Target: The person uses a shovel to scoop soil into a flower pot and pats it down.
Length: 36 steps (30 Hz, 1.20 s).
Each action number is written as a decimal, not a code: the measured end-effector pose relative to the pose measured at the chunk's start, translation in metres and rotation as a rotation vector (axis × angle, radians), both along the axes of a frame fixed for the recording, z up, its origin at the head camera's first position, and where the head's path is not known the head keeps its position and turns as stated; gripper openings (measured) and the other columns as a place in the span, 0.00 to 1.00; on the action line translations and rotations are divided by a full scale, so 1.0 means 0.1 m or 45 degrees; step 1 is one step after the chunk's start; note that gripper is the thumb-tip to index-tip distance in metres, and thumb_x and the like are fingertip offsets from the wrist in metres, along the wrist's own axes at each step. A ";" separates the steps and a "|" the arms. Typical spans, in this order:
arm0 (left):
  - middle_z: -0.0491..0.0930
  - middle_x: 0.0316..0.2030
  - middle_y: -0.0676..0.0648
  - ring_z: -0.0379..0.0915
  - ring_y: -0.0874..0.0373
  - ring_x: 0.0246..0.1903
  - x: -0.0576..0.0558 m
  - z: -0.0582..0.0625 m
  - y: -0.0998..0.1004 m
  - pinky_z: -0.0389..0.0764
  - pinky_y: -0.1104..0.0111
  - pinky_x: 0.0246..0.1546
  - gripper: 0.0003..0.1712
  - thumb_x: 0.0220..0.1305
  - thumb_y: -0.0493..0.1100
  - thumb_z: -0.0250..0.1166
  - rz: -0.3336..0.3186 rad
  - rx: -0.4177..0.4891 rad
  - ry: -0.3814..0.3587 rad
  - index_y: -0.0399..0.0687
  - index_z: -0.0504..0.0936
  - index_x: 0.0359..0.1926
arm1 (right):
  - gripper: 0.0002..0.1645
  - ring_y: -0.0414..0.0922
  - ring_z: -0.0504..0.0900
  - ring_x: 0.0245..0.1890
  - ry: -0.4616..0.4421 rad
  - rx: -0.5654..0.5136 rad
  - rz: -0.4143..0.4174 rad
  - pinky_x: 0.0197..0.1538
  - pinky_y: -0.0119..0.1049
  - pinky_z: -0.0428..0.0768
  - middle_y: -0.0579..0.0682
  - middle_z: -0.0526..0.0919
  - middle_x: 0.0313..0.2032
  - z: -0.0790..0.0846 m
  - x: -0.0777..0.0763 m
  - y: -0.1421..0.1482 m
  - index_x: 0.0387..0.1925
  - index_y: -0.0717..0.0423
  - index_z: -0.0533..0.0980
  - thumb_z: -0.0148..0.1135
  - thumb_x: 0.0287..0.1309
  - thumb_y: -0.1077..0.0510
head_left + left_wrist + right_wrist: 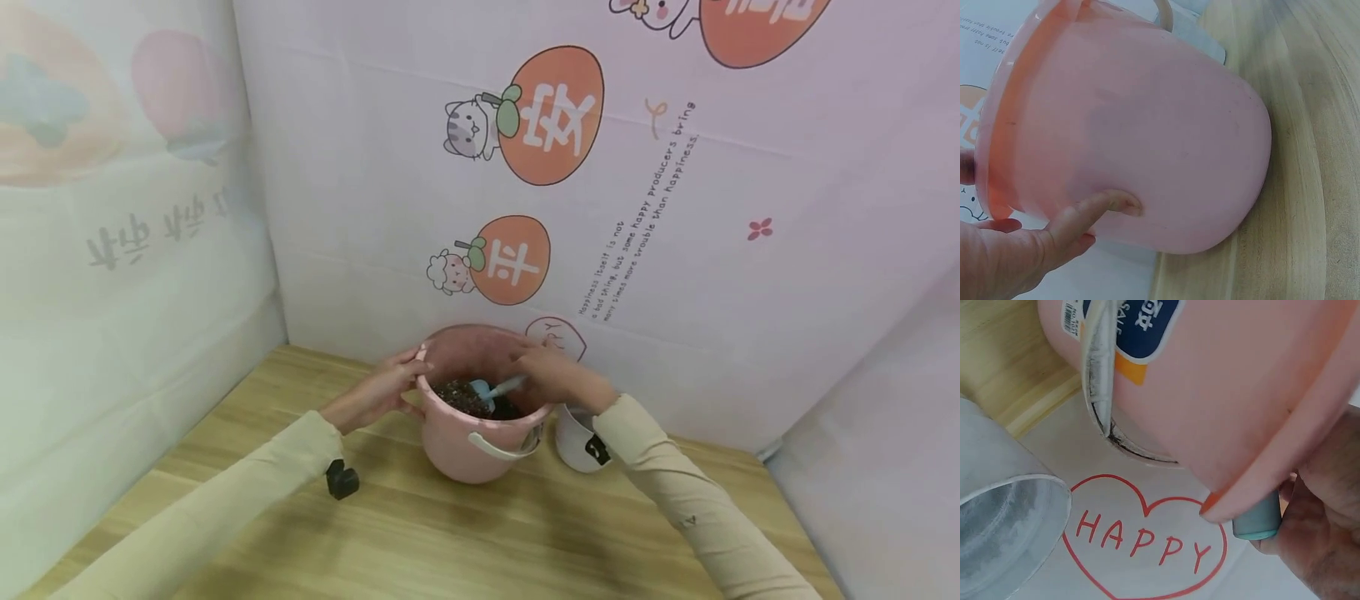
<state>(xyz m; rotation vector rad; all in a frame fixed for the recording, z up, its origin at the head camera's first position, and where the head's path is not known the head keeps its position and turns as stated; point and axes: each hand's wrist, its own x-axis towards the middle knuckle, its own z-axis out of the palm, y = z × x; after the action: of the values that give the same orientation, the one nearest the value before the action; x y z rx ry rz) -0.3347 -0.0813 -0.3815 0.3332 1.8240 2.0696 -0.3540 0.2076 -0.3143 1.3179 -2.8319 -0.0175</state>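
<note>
A pink bucket stands on the wooden table, dark soil inside it and its white handle hanging down at the front. My left hand grips the bucket's rim on the left; in the left wrist view one finger lies against the outer wall. With my right hand I hold a small trowel, whose light blue blade rests in the soil. The end of its grey-green grip sticks out past the rim from my hand in the right wrist view.
Just right of the bucket is a white pot with a black mark, partly under my right forearm; its open mouth shows in the right wrist view. A printed white cloth hangs close behind the bucket, and more cloth hangs at both sides.
</note>
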 end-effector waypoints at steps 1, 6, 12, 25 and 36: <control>0.32 0.84 0.39 0.52 0.31 0.77 0.00 0.00 0.01 0.89 0.43 0.49 0.44 0.79 0.40 0.52 0.002 0.002 0.004 0.42 0.38 0.84 | 0.12 0.47 0.78 0.46 -0.002 -0.009 0.002 0.54 0.52 0.78 0.48 0.87 0.42 0.01 0.00 0.02 0.46 0.47 0.90 0.75 0.60 0.61; 0.35 0.84 0.40 0.59 0.34 0.72 -0.01 -0.03 0.02 0.90 0.44 0.48 0.44 0.78 0.40 0.53 0.018 0.013 0.001 0.42 0.40 0.84 | 0.17 0.48 0.76 0.45 0.031 -0.069 -0.014 0.53 0.53 0.76 0.50 0.87 0.43 0.04 0.04 0.12 0.48 0.50 0.89 0.73 0.57 0.67; 0.40 0.84 0.38 0.66 0.39 0.65 -0.02 -0.03 -0.01 0.91 0.46 0.46 0.44 0.79 0.42 0.53 0.012 0.002 -0.005 0.45 0.40 0.85 | 0.16 0.49 0.74 0.43 0.077 -0.158 0.011 0.47 0.46 0.73 0.53 0.83 0.39 0.08 0.08 0.21 0.46 0.52 0.90 0.72 0.57 0.68; 0.39 0.83 0.36 0.51 0.33 0.78 -0.02 -0.03 -0.02 0.89 0.42 0.49 0.43 0.80 0.43 0.53 0.004 0.005 -0.037 0.47 0.40 0.85 | 0.25 0.51 0.76 0.45 0.076 -0.275 0.081 0.49 0.47 0.76 0.55 0.85 0.46 0.06 0.06 0.33 0.54 0.51 0.88 0.72 0.55 0.72; 0.40 0.84 0.37 0.51 0.33 0.78 0.00 -0.02 -0.01 0.91 0.44 0.45 0.41 0.81 0.42 0.52 0.012 0.015 -0.055 0.45 0.43 0.85 | 0.30 0.48 0.75 0.38 0.134 -0.350 0.132 0.43 0.38 0.73 0.51 0.82 0.36 0.05 0.06 0.48 0.54 0.52 0.87 0.75 0.48 0.74</control>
<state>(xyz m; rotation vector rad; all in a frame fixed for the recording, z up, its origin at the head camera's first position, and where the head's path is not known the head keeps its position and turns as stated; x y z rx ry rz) -0.3348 -0.0821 -0.3834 0.2816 1.7928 2.0780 -0.3482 0.2555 -0.3095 1.3549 -2.5619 0.2846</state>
